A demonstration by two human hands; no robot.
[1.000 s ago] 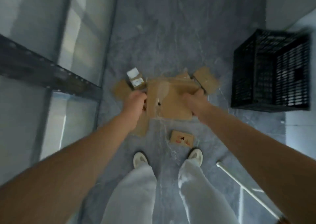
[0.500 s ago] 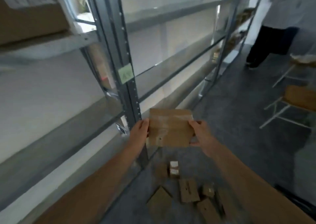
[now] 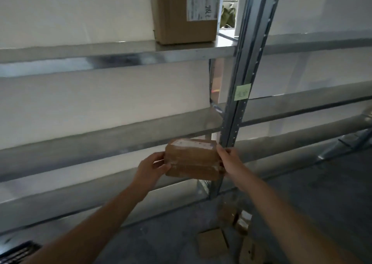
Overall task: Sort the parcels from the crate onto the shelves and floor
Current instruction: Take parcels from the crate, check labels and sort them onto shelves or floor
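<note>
Both hands hold a brown parcel in the air in front of the metal shelves. The left hand has its grip closed on the parcel's left end, and the right hand grips the right end. The parcel's top bears a white label. A box sits on the upper shelf, far and above. More parcels lie on the floor by the upright, which carries a green note.
</note>
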